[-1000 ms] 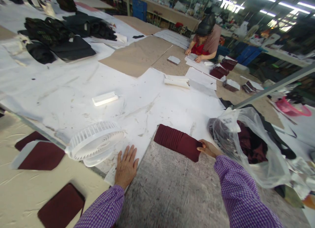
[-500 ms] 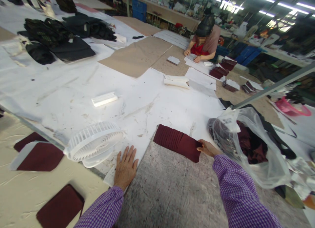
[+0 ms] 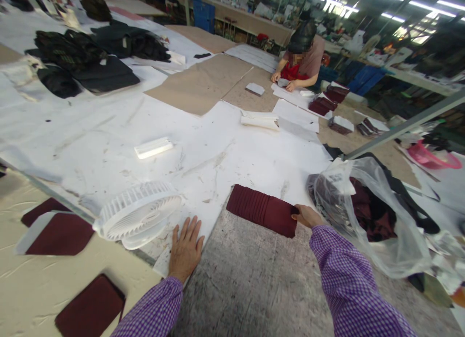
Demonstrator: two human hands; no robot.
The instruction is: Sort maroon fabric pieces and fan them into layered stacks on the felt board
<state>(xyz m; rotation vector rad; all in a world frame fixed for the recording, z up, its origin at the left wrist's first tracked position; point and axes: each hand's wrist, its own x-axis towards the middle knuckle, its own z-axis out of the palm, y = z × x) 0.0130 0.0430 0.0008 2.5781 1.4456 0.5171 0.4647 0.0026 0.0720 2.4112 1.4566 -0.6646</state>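
Note:
A row of overlapping maroon fabric pieces point(image 3: 262, 210) lies fanned out at the top edge of a grey worn board point(image 3: 250, 283). At the right end of the row, my right hand point(image 3: 305, 216) pinches the edge of the nearest piece; part of the fingers is hidden. My left hand point(image 3: 186, 247) rests flat with fingers spread, at the board's left edge on white paper. Just left of it stands a white fan point(image 3: 140, 213), tilted, close to the fingers.
A clear plastic bag point(image 3: 366, 216) with maroon cloth stands right of my right hand. Maroon pieces point(image 3: 90, 305) lie lower left on a cream surface. A metal bar point(image 3: 403, 126) slants across the right. Dark cloth point(image 3: 105, 75) is piled back left. A co-worker point(image 3: 300, 60) leans over the far side.
My right hand has shifted slightly, still at the row's right end. The co-worker's hands now have a small grey piece between them. My left hand has stayed in place.

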